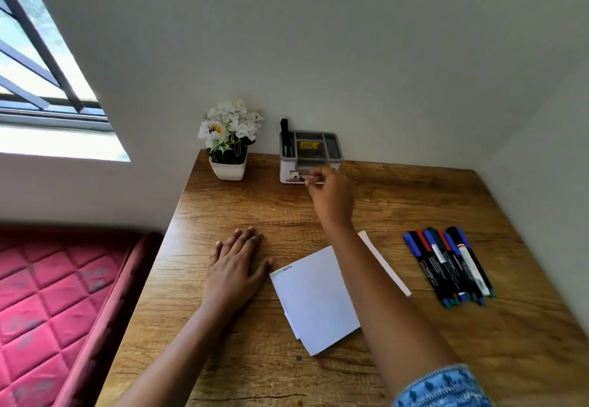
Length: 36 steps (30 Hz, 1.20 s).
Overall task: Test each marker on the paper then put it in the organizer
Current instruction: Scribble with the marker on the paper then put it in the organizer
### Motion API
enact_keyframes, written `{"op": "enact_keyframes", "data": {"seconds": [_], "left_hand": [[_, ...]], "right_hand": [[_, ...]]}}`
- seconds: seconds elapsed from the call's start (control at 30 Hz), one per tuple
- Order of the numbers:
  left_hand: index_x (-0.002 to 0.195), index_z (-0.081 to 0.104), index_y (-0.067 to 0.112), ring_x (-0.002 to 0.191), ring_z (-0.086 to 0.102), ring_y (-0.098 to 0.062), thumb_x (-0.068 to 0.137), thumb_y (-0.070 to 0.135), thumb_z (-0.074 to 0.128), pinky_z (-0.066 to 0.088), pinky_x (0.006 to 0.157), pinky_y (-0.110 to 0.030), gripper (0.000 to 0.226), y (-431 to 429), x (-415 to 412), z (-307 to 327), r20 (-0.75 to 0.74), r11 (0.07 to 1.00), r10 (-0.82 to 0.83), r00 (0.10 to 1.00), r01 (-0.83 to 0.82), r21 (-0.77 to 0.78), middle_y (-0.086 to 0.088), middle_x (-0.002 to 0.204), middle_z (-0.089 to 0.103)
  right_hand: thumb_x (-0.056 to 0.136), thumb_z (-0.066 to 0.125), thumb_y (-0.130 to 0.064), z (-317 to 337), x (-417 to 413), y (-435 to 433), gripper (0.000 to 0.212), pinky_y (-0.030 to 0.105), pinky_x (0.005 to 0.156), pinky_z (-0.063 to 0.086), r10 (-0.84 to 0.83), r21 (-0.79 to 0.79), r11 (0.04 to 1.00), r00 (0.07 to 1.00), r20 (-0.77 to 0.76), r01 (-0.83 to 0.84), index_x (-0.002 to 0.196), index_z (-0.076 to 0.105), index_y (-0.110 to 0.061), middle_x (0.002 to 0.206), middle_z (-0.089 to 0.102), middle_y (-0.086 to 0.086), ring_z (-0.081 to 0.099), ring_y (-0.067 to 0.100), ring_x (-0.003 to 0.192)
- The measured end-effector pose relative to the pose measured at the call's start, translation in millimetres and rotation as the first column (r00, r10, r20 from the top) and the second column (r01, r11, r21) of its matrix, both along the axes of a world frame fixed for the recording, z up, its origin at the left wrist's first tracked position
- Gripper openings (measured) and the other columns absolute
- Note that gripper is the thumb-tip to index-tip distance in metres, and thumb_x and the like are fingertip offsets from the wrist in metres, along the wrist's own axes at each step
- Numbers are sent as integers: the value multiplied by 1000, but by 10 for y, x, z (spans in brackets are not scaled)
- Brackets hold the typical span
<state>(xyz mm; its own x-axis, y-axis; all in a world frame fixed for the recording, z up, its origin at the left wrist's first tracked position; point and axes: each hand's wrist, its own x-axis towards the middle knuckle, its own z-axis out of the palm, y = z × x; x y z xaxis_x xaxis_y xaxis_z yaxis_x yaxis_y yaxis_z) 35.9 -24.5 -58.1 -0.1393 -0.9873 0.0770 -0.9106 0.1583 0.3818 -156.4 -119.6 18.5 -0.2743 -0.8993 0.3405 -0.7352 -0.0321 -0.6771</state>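
A white and grey organizer (331,146) stands at the back of the desk against the wall. One black marker (284,134) stands upright in its left compartment. My right hand (333,199) hovers just in front of the organizer with loosely curled fingers, and nothing shows in them. My left hand (236,266) lies flat on the desk, left of the folded white paper (315,298). Small green and blue scribbles (282,271) mark the paper's top left corner. Several markers (449,266) with blue, red and green caps lie bunched together at the right of the desk.
A white pot of white flowers (229,142) stands left of the organizer. The wooden desk (255,358) fits into a corner between walls at the back and right. A red quilted mattress (47,295) lies to the left, below a window.
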Motion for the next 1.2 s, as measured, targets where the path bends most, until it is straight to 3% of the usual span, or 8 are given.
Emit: {"op": "enact_keyframes", "data": {"seconds": [0.13,0.27,0.47,0.93,1.2], "left_hand": [[147,29,35,144,3,-9,76,82,6,-2,117,-38,88,-5,7,-5,14,1000,-24,1000,24,20,12,156,19],[148,24,34,143,-2,-7,75,83,8,-5,117,-39,90,9,2,10,40,998,-51,998,50,39,12,157,13],[149,24,32,145,0,-10,75,82,13,-4,117,-39,90,26,-1,7,49,997,-67,997,65,41,11,158,14],[148,24,35,145,-2,-9,70,82,17,-5,117,-39,92,45,10,10,41,994,-90,995,88,58,10,158,11],[149,21,34,143,-7,-5,71,84,26,-5,118,-41,93,99,38,77,-36,986,-137,990,140,93,11,158,9]], "right_hand": [[85,68,-19,-145,-427,632,12,34,66,55,-125,55,991,992,-1,125,97,68,-19,95,71,-1,64,18,88],[86,67,-22,-243,-932,1075,18,28,65,47,-280,117,947,946,-167,300,101,67,-13,96,70,3,63,20,90],[88,63,-19,-262,-1408,1324,24,37,73,48,-409,191,844,832,-375,501,111,65,-11,105,66,10,59,29,100],[88,65,-27,-316,-1448,1238,21,31,61,45,-340,327,784,806,-484,527,99,69,-10,87,69,8,64,26,88],[85,67,-32,-57,-1083,1304,16,24,52,36,-202,209,934,910,-363,291,89,69,-16,83,70,0,61,17,73]]}}
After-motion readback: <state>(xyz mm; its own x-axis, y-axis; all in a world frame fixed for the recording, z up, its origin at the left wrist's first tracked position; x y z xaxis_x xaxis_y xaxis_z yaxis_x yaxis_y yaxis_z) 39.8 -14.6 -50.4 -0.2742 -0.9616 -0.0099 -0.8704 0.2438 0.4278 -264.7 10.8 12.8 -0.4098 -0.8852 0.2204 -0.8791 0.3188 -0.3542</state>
